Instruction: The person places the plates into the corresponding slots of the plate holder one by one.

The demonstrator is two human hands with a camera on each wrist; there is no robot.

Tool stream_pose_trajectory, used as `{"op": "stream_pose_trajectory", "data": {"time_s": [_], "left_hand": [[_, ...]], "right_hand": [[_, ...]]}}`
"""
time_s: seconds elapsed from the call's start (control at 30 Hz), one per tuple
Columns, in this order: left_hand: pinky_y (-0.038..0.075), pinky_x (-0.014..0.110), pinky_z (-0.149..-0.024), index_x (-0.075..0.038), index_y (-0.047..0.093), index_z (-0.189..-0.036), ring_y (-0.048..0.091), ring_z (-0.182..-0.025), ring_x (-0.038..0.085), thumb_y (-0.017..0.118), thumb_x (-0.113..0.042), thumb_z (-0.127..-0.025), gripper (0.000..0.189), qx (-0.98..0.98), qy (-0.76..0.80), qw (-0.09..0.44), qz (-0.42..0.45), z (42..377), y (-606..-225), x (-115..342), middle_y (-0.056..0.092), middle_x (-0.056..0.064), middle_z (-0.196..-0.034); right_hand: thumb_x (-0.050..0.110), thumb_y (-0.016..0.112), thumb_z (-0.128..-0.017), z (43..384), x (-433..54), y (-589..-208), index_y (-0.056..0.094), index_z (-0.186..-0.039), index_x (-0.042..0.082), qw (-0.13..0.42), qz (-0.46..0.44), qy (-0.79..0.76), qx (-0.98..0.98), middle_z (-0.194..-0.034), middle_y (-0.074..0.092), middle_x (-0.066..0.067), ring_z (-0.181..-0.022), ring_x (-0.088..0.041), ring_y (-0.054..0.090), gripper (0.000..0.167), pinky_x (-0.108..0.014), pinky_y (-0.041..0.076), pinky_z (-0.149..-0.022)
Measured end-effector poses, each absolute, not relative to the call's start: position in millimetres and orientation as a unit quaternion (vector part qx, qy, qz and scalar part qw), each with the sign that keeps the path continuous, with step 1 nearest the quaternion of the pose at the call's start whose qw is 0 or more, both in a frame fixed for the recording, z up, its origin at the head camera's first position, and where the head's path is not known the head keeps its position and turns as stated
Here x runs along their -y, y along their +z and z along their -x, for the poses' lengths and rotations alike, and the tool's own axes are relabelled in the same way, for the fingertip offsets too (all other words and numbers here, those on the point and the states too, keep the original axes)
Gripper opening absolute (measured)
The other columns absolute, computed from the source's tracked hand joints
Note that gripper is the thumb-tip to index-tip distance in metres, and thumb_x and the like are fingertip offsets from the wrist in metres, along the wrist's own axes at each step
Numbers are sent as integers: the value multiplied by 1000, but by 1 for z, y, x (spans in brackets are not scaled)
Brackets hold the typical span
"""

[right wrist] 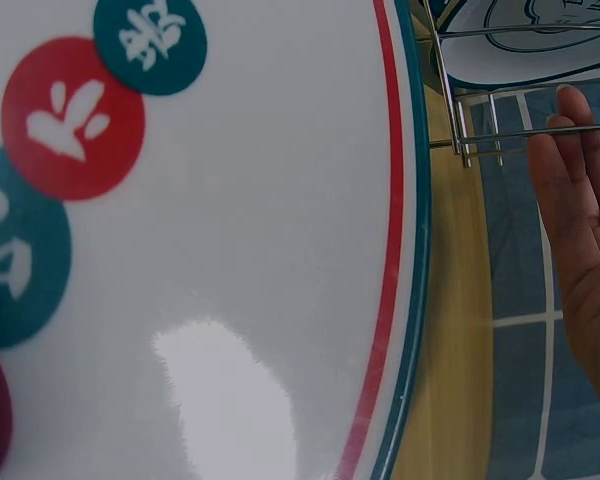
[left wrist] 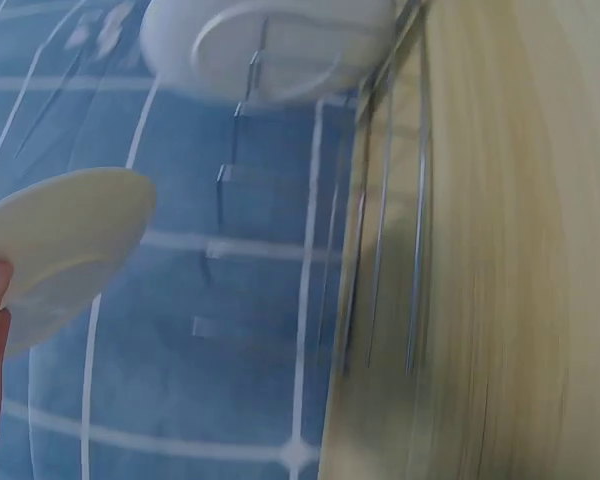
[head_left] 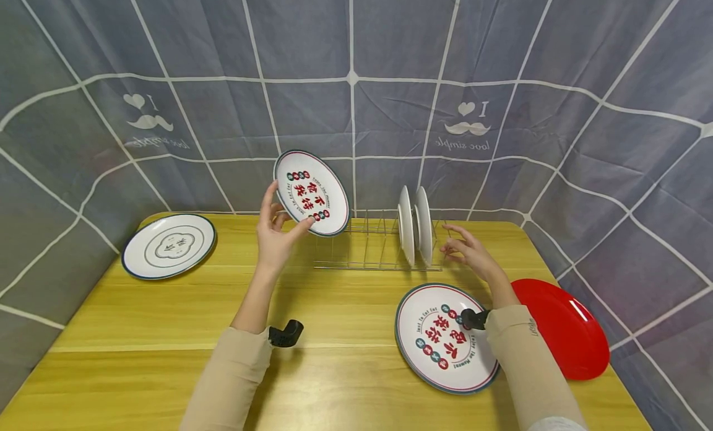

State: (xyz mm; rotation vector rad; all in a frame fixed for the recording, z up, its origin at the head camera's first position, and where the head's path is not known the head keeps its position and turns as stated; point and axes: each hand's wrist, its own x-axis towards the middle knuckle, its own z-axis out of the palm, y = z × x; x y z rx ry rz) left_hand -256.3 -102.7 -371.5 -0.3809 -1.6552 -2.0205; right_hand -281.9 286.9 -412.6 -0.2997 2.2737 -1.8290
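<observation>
My left hand (head_left: 276, 230) gripped the small round white plate with red and teal characters (head_left: 311, 192), fingers curled at its lower left rim, holding it tilted in the air above the left end of the wire dish rack (head_left: 367, 248). Two white plates (head_left: 414, 223) stood upright in the rack, well to the right of that hand. My right hand (head_left: 470, 251) was relaxed and held nothing, fingers loosely spread just beside the rack's right end. The large printed plate (head_left: 440, 335) lay flat behind its wrist.

Red plate (head_left: 562, 332) partly behind sleeve
</observation>
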Motion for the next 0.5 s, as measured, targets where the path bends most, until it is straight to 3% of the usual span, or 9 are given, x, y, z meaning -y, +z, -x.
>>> {"op": "stream_pose_trajectory", "data": {"time_s": [0.27,0.5], "left_hand": [[49,19,-72,-6,33,-140,54,-78,14,71,13,-68,84,653,-700,213,194,268,-370,54,50,14,-100],[45,45,-85,-14,36,-140,55,-85,32,78,0,-68,85,704,-670,155,181,272,-367,20,52,19,-106]], "right_hand": [[10,39,-98,282,-287,-413,22,-141,-1,105,103,-622,-769,-98,55,-21,-100,-35,52,48,-61,32,-97],[10,39,-99,281,-287,-412,22,-141,-2,102,105,-619,-772,-98,56,-19,-98,-30,55,48,-58,35,-96]]}}
